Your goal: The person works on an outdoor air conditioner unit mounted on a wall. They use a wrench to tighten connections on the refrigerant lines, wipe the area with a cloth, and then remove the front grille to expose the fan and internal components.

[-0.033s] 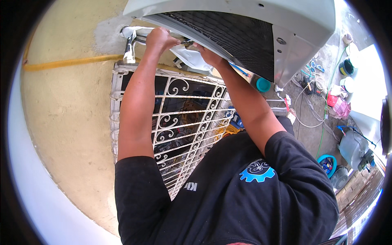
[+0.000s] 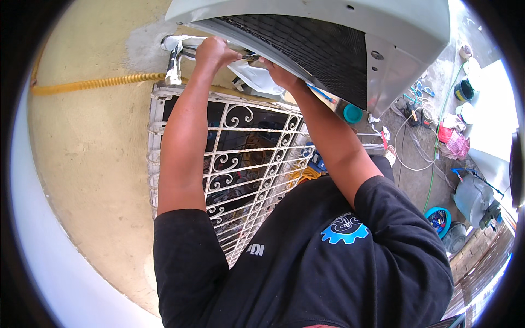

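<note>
Above the window grille, both my arms reach up to the side of a light grey air-conditioner outdoor unit [image 2: 404,44] with a dark finned coil [image 2: 306,46]. My left hand [image 2: 214,53] is closed around a thin pipe [image 2: 190,53] that runs from the wall. Between my hands shows a small metal fitting [image 2: 250,57], too small to make out fully. The fingers of my right hand [image 2: 279,74] are closed at the fitting's other end, close under the unit's edge. Loose white wrapping [image 2: 260,79] hangs below my hands, and more white wrap [image 2: 174,65] surrounds the pipes at the wall.
A white scrolled window grille [image 2: 246,150] lies below my arms. A yellow corrugated hose [image 2: 104,83] crosses the beige wall [image 2: 87,153]. On the ground at the right are a blue basin [image 2: 447,224], a clear container [image 2: 473,198], buckets, cables and a pink bag [image 2: 457,143].
</note>
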`<state>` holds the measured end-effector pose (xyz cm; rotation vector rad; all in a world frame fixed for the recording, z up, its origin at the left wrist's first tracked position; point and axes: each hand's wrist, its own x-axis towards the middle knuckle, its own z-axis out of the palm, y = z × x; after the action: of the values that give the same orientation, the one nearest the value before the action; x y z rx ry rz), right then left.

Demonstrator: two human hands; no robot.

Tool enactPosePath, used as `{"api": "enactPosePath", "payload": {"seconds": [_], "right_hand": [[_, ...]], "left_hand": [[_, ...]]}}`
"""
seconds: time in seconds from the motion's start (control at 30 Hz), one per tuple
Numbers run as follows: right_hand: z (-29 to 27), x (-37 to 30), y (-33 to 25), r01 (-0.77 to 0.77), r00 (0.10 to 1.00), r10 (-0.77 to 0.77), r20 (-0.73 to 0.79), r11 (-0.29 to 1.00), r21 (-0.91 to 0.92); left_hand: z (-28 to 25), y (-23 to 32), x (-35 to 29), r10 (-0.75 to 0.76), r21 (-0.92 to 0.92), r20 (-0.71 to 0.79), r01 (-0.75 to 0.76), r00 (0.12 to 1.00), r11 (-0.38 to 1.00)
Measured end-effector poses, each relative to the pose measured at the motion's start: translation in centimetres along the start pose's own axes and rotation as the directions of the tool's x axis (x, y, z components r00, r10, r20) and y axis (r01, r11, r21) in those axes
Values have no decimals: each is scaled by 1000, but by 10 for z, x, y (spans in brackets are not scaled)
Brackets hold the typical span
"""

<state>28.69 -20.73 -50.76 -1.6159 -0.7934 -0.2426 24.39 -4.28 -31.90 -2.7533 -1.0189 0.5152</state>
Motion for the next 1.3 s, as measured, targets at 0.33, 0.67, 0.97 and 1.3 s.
{"api": "enactPosePath", "payload": {"seconds": [0.33,0.67,0.97,1.3], "right_hand": [[9,6,11,30,999,-30,-12,999,-23],[6,7,6,47,998,-45,33,997,-58],[28,-14,-13,-290,946,302,-120,951,111],[47,6,-7,-553,443,351,825,-617,559]], "left_hand": [[-9,13,1,-32,122,-11,33,999,992],[-7,18,-6,-19,116,-50,24,999,993],[0,17,-20,71,107,-218,-49,973,993],[5,15,-20,64,80,-252,-45,966,996]]}}
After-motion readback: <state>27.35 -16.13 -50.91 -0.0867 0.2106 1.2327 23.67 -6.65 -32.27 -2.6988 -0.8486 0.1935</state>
